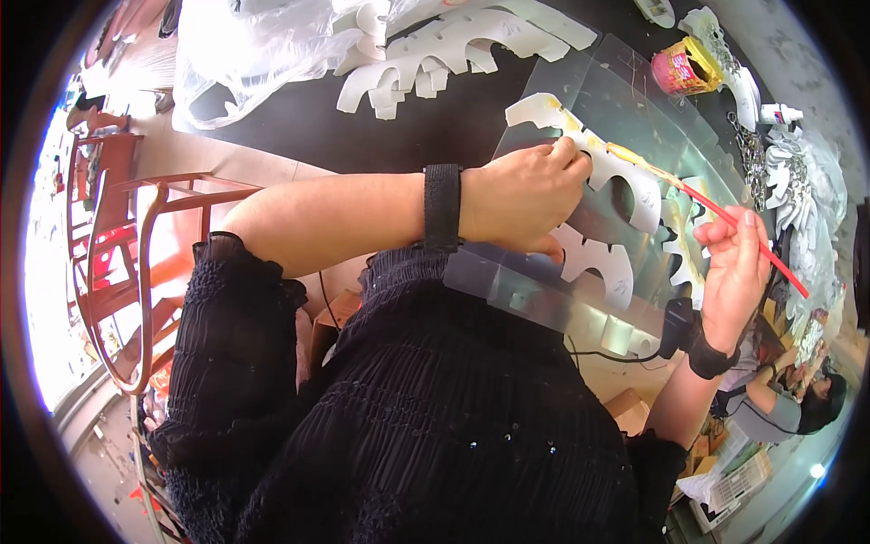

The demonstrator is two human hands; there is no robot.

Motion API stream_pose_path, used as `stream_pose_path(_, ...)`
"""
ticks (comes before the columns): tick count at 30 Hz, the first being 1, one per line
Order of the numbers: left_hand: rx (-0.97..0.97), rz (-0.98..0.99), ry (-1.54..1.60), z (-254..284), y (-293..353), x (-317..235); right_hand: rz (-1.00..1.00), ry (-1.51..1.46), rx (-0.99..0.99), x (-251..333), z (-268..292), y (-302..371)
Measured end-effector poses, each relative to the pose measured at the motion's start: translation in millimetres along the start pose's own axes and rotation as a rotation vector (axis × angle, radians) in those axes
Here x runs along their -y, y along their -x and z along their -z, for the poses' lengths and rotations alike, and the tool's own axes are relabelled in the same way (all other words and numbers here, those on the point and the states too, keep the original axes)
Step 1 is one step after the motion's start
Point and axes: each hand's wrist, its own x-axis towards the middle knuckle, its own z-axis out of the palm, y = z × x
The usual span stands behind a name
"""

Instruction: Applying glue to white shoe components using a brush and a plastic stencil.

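My right hand [732, 263] grips a thin brush [716, 209] by its red handle. The brush's yellow-coated end rests on or just above a white scalloped piece [625, 170] with several rounded cut-outs. Yellowish, glue-like smears run along that piece's upper edge. With bent, closed fingers, my left hand [530, 192] holds the piece near its middle; the fingertips are partly hidden. Below it lies another white scalloped piece [598, 263], nearest my left thumb. A third, yellow-smeared piece [681, 238] is beside my right hand. All lie on a clear plastic sheet [544, 299].
Stacked white scalloped pieces [453, 53] and a clear plastic bag [263, 59] cover the table's far left. A pink and yellow tub [684, 69] stands at the far right, near metal chains [750, 150] and a small white bottle [779, 114]. Another person [784, 399] sits at right; a wooden chair [145, 263] stands left.
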Motion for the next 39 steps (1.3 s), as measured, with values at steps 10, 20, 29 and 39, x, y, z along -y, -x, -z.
stream_pose_path(10, -0.048, -0.083, -0.196, -8, -5, -5, -0.02, 0.144, 0.04, -13, 7, 13)
stream_pose_path(20, -0.04, -0.115, -0.006, -5, -15, -6, 0.036, 0.258, 0.117, -7, 16, 19)
stream_pose_path(29, 0.068, -0.128, -0.023, -3, -25, -7, 0.078, 0.388, 0.172, 3, 25, 21)
stream_pose_path(39, 0.016, -0.123, -0.178, -11, -34, -20, 0.087, 0.269, 0.069, -5, 34, 24)
